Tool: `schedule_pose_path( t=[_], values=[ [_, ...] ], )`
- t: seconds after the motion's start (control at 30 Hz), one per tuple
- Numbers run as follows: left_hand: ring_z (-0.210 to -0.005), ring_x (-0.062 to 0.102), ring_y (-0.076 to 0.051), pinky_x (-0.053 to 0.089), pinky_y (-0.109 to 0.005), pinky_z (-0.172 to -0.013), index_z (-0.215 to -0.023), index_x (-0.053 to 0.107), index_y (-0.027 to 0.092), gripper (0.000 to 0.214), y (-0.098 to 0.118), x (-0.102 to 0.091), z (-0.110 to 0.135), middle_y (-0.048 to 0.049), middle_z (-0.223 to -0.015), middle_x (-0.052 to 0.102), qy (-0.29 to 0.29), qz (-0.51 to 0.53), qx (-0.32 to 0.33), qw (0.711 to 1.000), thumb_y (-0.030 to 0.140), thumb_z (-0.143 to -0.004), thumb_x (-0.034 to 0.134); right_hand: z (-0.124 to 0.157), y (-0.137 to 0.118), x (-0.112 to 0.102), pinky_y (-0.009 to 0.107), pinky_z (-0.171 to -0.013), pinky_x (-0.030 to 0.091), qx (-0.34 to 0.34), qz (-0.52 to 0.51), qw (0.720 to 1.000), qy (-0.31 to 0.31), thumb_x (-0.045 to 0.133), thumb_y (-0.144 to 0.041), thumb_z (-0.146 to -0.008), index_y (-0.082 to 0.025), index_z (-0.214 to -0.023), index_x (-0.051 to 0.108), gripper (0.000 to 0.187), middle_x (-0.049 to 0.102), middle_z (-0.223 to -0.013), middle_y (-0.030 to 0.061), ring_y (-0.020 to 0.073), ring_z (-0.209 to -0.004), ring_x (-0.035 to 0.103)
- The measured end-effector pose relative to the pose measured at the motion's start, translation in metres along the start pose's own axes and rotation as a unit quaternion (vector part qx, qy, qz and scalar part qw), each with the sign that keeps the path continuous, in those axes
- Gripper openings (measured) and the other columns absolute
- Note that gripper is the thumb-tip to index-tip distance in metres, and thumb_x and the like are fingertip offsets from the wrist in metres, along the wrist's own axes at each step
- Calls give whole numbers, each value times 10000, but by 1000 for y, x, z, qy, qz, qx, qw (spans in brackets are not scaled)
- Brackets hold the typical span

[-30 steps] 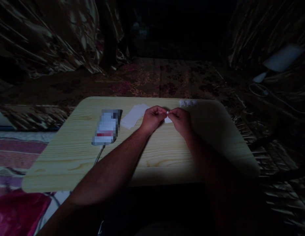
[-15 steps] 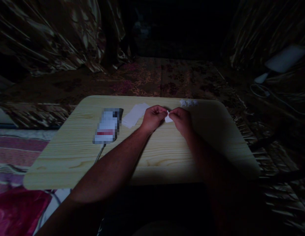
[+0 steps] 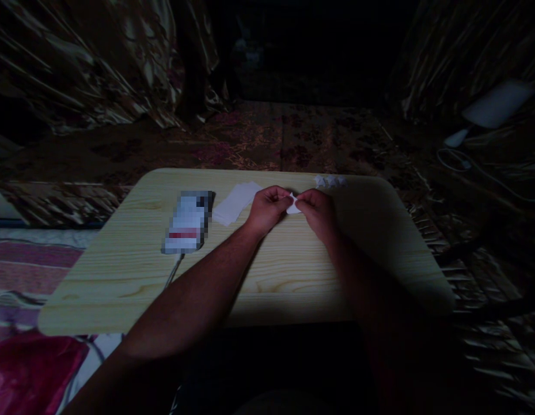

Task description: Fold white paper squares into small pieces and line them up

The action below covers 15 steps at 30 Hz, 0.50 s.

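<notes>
Dimly lit, the pale wood-grain table (image 3: pixel 288 274) stands before a dark floral cloth (image 3: pixel 250 138), with patterned curtains (image 3: pixel 133 63) at far left and striped bedding (image 3: pixel 29 262) at left. On it lie a pixelated phone (image 3: pixel 187 222), white paper sheets (image 3: pixel 236 203) and, at far right, three small folded pieces (image 3: pixel 331 181). Near the far edge, the left hand (image 3: pixel 269 210) and right hand (image 3: pixel 318 208) pinch a small white paper (image 3: pixel 294 207) between thumbs and fingers. Compared with half a second ago, its tip leans further left; the hands have barely shifted.
</notes>
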<state>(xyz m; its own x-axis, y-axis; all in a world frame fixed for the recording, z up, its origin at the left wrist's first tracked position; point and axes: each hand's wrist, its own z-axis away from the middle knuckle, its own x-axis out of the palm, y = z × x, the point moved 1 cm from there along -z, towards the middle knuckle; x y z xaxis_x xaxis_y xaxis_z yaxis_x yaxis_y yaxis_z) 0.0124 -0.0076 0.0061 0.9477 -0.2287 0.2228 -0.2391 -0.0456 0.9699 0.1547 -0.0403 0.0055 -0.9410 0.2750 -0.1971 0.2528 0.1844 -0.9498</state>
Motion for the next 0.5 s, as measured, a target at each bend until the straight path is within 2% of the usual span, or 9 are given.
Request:
schedule_pose_path(
  t=[0.2,0.37,0.5],
  values=[
    [-540,537,-87,395,-220,-525,-728,675,158,214,0,1,0,15,-645,653,2,1,1,1000,241,-594,819,0,1,0,276,-626,465,-5,1,1000,5,643,-291,-704,-201,-747,645,100,658,-679,-18,151,-652,602],
    [-512,512,-80,366,-214,-496,-724,663,162,205,-1,0,-1,22,-621,638,10,0,6,1000,254,-612,809,-2,1,1,286,-654,495,5,-53,999,4,654,-280,-690,-204,-858,637,185,688,-745,-3,161,-688,634],
    [-508,520,-87,381,-223,-501,-733,656,166,222,-2,0,-2,17,-628,646,16,1,-3,1000,274,-614,808,-2,1,-1,290,-651,494,-7,-32,999,27,645,-261,-699,-208,-873,637,182,687,-741,-4,167,-693,646]
  ],
)
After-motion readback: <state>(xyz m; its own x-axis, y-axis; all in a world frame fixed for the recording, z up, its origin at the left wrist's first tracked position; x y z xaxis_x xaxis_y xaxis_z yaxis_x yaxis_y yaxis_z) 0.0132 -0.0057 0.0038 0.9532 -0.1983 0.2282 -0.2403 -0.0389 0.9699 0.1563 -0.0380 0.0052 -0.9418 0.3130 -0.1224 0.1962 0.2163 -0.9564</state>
